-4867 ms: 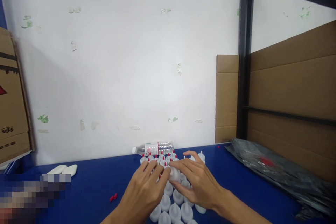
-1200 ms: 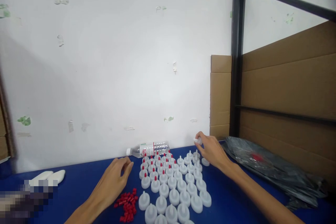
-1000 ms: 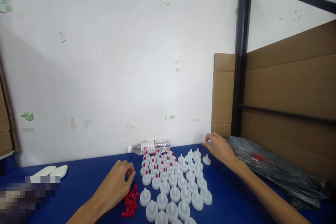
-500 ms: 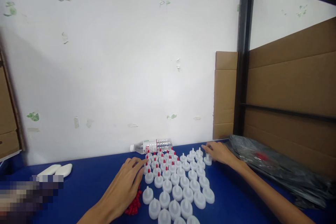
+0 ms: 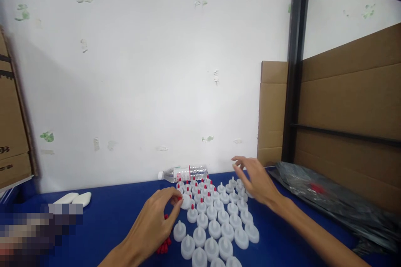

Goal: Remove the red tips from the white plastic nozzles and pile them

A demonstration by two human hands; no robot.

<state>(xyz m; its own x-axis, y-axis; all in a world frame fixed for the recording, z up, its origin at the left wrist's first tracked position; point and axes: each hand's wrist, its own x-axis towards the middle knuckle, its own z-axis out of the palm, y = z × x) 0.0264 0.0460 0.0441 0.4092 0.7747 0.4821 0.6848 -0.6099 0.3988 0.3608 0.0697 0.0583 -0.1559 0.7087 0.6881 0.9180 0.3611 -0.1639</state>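
In the head view, the left hand (image 5: 155, 219) pinches a tilted, round plastic nozzle cap (image 5: 186, 202) near its red tip, beside upright translucent caps (image 5: 214, 229) on the smooth blue tabletop (image 5: 115, 208). The right hand (image 5: 257, 180) hovers, thumb and fingers spread wide.

Blue table (image 5: 106, 217) | nozzle caps (image 5: 214, 230) | red tips (image 5: 163, 248) | bottle (image 5: 183, 174) (on its side) | grey plastic (image 5: 332, 204)

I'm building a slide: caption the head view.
Left hand pinches a red-tipped nozzle cap; right hand hovers near other nozzle caps.
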